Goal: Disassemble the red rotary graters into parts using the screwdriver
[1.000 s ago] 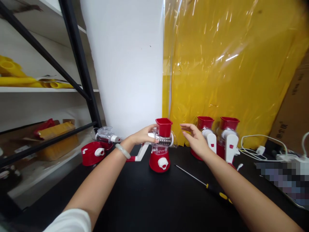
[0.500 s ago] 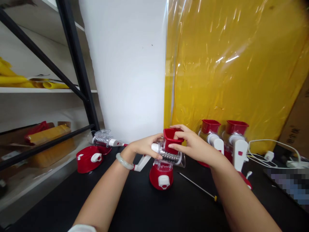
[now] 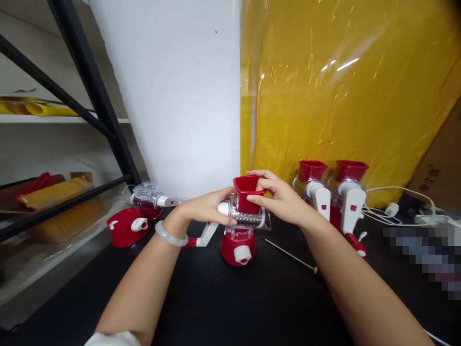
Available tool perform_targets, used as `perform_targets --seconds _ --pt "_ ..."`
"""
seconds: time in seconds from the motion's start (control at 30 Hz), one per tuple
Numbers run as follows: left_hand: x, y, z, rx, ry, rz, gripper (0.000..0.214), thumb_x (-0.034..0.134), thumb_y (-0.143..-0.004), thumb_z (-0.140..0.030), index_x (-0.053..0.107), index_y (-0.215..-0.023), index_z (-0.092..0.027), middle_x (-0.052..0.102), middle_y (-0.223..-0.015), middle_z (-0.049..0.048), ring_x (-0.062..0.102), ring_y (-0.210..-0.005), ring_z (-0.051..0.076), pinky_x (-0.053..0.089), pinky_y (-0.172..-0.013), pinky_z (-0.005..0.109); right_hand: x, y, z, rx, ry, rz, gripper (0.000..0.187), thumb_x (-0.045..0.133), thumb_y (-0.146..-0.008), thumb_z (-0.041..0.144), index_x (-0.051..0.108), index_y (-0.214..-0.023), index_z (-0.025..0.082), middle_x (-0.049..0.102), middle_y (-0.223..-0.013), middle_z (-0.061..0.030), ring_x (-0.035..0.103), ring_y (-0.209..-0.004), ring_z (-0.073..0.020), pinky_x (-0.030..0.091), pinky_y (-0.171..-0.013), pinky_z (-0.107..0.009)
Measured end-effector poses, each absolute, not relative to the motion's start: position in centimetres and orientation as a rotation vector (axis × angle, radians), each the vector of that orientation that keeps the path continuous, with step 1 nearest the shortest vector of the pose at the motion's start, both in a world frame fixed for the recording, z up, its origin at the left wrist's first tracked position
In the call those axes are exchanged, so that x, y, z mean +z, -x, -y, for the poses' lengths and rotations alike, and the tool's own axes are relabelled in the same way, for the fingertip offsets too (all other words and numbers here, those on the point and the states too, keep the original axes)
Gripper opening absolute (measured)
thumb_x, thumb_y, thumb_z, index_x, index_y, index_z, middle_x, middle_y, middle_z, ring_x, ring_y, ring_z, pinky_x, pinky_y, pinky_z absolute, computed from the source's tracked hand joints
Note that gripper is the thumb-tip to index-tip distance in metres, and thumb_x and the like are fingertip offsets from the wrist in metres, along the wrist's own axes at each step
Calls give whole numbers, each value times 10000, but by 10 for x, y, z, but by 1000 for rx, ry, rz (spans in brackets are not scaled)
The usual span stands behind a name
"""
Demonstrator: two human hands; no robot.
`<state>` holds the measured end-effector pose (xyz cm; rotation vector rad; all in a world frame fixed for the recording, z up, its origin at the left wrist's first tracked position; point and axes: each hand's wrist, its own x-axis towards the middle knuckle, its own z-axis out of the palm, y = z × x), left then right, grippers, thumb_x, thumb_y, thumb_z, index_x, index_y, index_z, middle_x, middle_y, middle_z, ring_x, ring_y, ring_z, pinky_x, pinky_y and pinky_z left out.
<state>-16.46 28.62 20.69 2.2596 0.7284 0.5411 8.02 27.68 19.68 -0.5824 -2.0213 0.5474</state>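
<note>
A red and white hand-crank rotary grater (image 3: 238, 242) stands on the black table (image 3: 230, 307) in the middle. My left hand (image 3: 207, 209), with a pale bangle on the wrist, is closed around the white crank end of its clear drum. My right hand (image 3: 279, 198) grips the red hopper on top, fingers curled over its rim. The white crank handle (image 3: 206, 235) hangs down to the left of the base.
Two more assembled graters (image 3: 333, 199) stand at the back right by the yellow plastic sheet. A taken-apart grater (image 3: 135, 218) lies at the left near a black shelf frame. A screwdriver (image 3: 291, 257) lies right of the base. White cables (image 3: 392, 211) trail far right.
My right hand moved in from open beside the grater and closed on its red hopper. My left hand stayed on the drum end. The view shifted slightly.
</note>
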Motion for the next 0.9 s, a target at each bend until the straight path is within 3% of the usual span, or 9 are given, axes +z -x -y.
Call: perform_targets --seconds 0.33,0.6,0.8,0.9 --pt "205 162 -285 566 -2319 -766 759 804 -744 -308 491 -1428 -210 606 -1410 117 610 -1251 293 475 -1065 419 200 -78 -274 532 515 1820 356 718 -858 431 544 -681 177 574 -1349 -84 531 -1319 -228 414 -1117 -426" --pt "205 174 -291 496 -2323 -950 735 784 -740 -286 517 -1421 -218 668 -1312 96 662 -1145 274 532 -934 357 202 -121 -306 160 653 1502 355 564 -942 511 488 -782 203 522 -1461 -99 488 -1380 -279 409 -1115 -505" --pt "206 176 -292 491 -2349 -979 759 803 -726 -311 524 -1428 -231 657 -1350 89 649 -1186 270 513 -979 345 167 -145 -356 156 1038 1582 318 736 -805 431 582 -685 181 637 -1206 -138 577 -1228 -295 412 -1097 -499" --pt "205 175 -293 463 -2338 -1034 834 836 -706 -399 499 -1449 -225 597 -1441 106 606 -1267 285 460 -1066 365 139 -137 -373 239 1127 1692 218 790 -754 344 680 -848 181 665 -1059 -106 636 -1063 -260 492 -999 -469"
